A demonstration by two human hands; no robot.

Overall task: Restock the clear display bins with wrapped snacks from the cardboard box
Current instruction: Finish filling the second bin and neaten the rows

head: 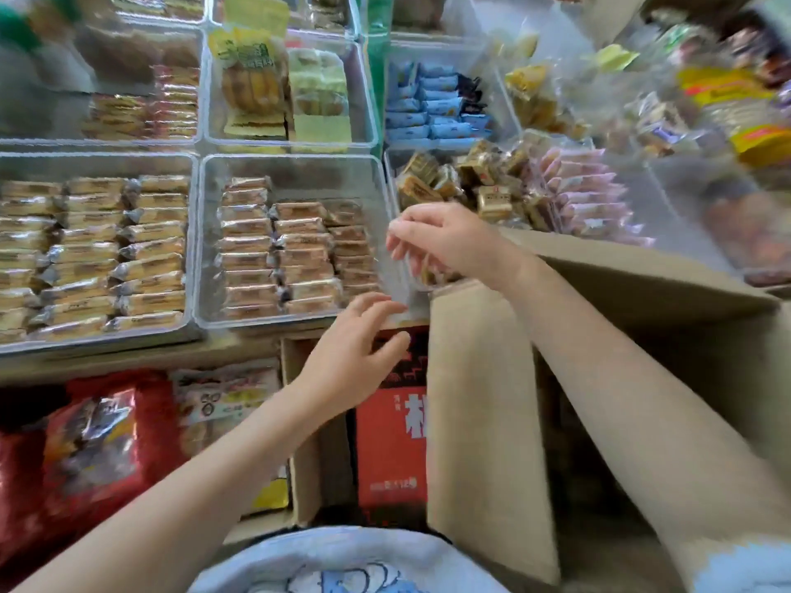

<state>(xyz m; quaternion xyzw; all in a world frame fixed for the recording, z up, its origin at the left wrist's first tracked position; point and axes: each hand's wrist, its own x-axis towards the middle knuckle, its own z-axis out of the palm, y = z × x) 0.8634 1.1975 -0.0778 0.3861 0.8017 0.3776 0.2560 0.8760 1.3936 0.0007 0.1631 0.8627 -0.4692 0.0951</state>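
Head view shows the right hand (445, 246) at frame centre pinching wrapped snacks (434, 273) over the cardboard box (479, 404) beside the centre clear bin (291, 164), left hand (355, 357) loosely spread and holding nothing; that light pinch could spill them.
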